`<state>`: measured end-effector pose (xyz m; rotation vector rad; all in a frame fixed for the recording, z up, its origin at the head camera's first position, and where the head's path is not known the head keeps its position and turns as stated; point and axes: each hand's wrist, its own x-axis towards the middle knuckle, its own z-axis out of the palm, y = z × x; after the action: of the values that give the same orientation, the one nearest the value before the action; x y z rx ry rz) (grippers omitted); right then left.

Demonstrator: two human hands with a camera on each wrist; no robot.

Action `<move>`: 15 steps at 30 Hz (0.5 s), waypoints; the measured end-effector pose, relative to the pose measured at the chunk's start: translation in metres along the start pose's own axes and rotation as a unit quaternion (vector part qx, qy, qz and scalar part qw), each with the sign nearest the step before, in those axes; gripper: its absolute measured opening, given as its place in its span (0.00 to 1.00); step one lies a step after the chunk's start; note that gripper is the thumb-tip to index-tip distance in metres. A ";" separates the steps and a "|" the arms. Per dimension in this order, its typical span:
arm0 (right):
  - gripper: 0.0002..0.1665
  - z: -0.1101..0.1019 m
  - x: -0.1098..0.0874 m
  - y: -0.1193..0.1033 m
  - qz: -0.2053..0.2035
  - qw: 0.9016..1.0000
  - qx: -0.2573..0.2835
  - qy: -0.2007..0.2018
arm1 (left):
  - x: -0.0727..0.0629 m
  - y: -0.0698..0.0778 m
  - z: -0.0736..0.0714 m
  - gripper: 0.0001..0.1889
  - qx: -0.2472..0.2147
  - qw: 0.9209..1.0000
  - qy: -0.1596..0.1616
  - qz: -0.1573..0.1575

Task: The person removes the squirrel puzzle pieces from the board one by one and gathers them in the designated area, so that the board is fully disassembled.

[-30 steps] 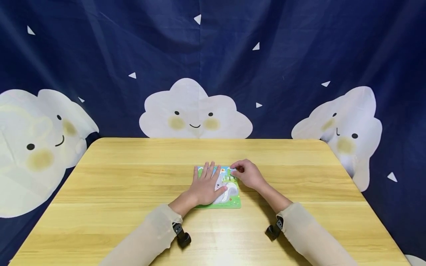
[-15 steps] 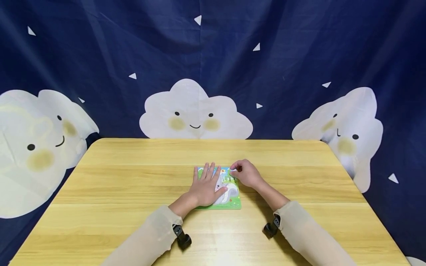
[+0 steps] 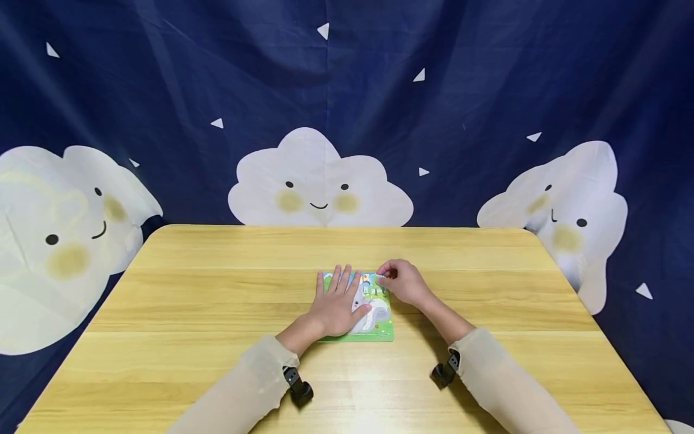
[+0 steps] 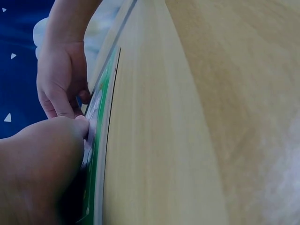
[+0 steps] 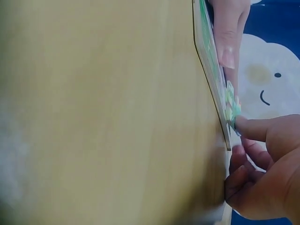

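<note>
A flat picture puzzle (image 3: 374, 336) with a green border, a grey-white animal and trees lies on the table. My left hand (image 3: 336, 310) rests on its left part, palm down with straight, spread fingers, hiding much of the picture. At the far right corner, my right hand (image 3: 406, 284) pinches a small green puzzle piece (image 5: 231, 105) between thumb and index finger. In the right wrist view this piece stands tilted up from the board, its lower edge close over it. The other right fingers are curled beside the board's edge.
The wooden table (image 3: 217, 301) has light planks and rounded far corners. Behind it hangs a dark blue curtain (image 3: 368, 72) printed with smiling clouds and white triangles. Each wrist carries a small black camera (image 3: 300, 392) on a strap.
The puzzle piece in my right fingers has shifted and tilted a little against the board, with small finger movements. My left hand stays in place on the puzzle.
</note>
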<state>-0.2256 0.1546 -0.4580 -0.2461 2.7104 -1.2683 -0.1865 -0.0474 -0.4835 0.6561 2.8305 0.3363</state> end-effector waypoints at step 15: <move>0.03 -0.010 -0.001 0.003 -0.006 0.996 0.090 -0.003 | 0.000 0.001 0.000 0.44 -0.005 1.000 -0.005 -0.003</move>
<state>-0.2271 0.1637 -0.4540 -0.2458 2.5718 -1.4999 -0.1860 -0.0473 -0.4828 0.6465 2.8193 0.3468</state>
